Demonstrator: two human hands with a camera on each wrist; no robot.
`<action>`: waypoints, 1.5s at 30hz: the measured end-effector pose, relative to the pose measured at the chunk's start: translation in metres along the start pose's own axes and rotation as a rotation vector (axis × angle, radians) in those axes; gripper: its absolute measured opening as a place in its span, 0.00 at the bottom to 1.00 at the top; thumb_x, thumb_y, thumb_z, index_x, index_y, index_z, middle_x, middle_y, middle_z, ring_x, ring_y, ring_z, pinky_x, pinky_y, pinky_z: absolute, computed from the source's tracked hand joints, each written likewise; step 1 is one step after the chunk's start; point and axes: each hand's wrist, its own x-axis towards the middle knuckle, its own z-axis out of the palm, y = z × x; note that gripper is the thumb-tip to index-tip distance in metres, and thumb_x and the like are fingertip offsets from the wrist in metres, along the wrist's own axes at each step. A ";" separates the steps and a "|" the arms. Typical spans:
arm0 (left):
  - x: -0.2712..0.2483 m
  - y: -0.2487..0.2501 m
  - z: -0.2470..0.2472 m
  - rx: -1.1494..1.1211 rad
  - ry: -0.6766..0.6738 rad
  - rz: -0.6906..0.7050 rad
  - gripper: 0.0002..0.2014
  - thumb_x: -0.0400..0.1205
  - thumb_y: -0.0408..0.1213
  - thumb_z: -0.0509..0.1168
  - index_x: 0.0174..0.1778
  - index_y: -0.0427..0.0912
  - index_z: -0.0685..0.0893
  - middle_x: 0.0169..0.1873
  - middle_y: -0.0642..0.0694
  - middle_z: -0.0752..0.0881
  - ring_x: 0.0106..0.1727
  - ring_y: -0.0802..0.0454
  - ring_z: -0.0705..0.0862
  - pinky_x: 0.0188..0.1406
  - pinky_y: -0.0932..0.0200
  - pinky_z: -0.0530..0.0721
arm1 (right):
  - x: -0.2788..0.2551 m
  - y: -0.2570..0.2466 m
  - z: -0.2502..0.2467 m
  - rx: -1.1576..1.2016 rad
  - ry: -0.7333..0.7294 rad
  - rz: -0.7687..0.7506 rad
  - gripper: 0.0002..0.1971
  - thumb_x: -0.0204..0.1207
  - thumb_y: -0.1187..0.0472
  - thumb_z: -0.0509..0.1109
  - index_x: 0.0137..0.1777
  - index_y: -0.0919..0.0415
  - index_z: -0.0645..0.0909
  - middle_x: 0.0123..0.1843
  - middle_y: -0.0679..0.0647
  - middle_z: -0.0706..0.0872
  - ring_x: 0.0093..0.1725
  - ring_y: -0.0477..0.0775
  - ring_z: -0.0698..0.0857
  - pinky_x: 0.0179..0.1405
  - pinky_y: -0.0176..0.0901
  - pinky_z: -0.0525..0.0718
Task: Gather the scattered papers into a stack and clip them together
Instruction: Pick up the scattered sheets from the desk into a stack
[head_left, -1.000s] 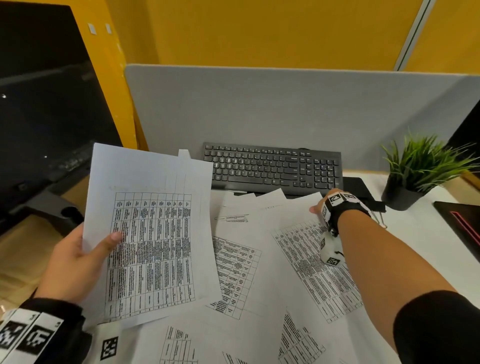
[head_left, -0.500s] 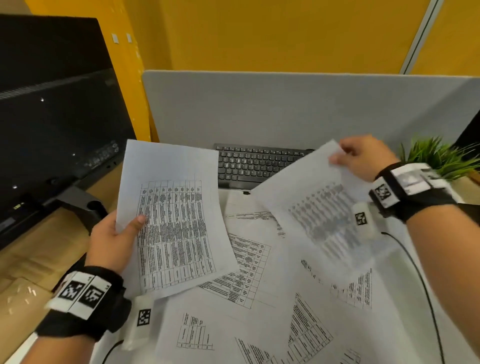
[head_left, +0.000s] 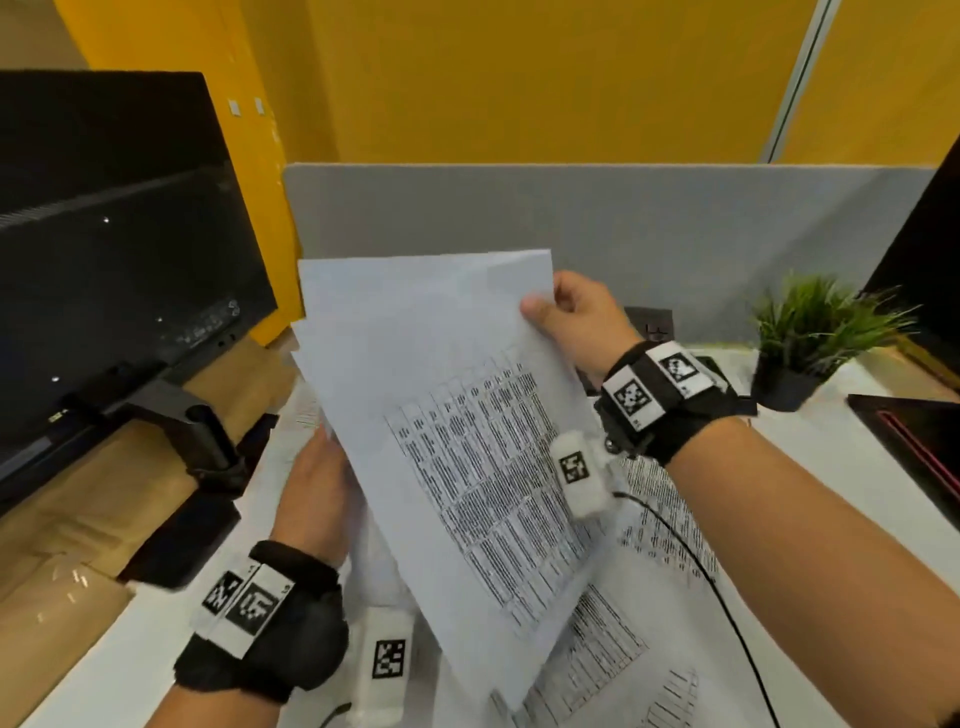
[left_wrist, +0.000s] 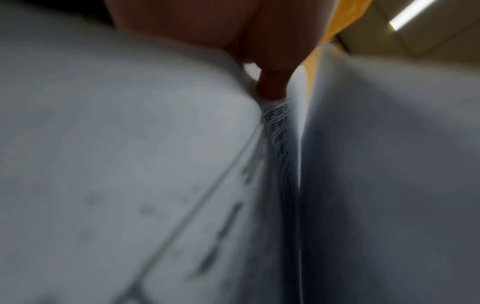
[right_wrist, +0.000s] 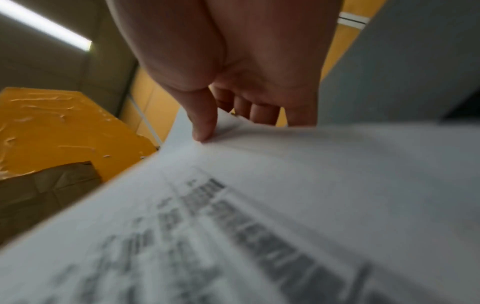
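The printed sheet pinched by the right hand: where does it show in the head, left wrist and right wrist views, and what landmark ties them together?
Head: the printed sheet fills the centre, its upper right corner pinched by the right hand.
Left wrist: probably the blurred white sheet on the right; I cannot be sure.
Right wrist: it fills the lower half, the thumb pressing near its top edge.
Shared landmark: the yellow wall.

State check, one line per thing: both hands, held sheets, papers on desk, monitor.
Right hand: pinches top corner of the front sheet.
Left hand: holds the sheets behind, fingers hidden.
Papers on desk: loose, overlapping, not stacked.
Monitor: screen dark.
Clip: none visible.
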 end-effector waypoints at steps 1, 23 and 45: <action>0.000 -0.007 -0.003 -0.088 -0.009 -0.082 0.25 0.89 0.48 0.44 0.78 0.36 0.66 0.66 0.45 0.77 0.43 0.68 0.82 0.45 0.68 0.79 | -0.001 0.005 0.006 -0.023 0.020 0.021 0.06 0.78 0.61 0.69 0.41 0.52 0.78 0.44 0.53 0.87 0.45 0.56 0.88 0.49 0.53 0.87; -0.007 -0.035 -0.101 0.336 0.216 -0.152 0.18 0.78 0.34 0.70 0.64 0.39 0.80 0.57 0.37 0.85 0.55 0.38 0.83 0.61 0.38 0.79 | -0.048 0.105 0.049 -1.168 -0.642 0.414 0.61 0.43 0.30 0.81 0.76 0.53 0.61 0.74 0.58 0.71 0.72 0.64 0.74 0.68 0.64 0.76; -0.007 -0.031 -0.103 0.283 0.228 -0.150 0.20 0.79 0.32 0.68 0.68 0.37 0.79 0.62 0.36 0.84 0.53 0.44 0.80 0.57 0.46 0.76 | -0.055 0.095 0.051 -1.032 -0.509 0.588 0.47 0.56 0.33 0.78 0.71 0.58 0.68 0.67 0.56 0.81 0.62 0.61 0.81 0.62 0.57 0.79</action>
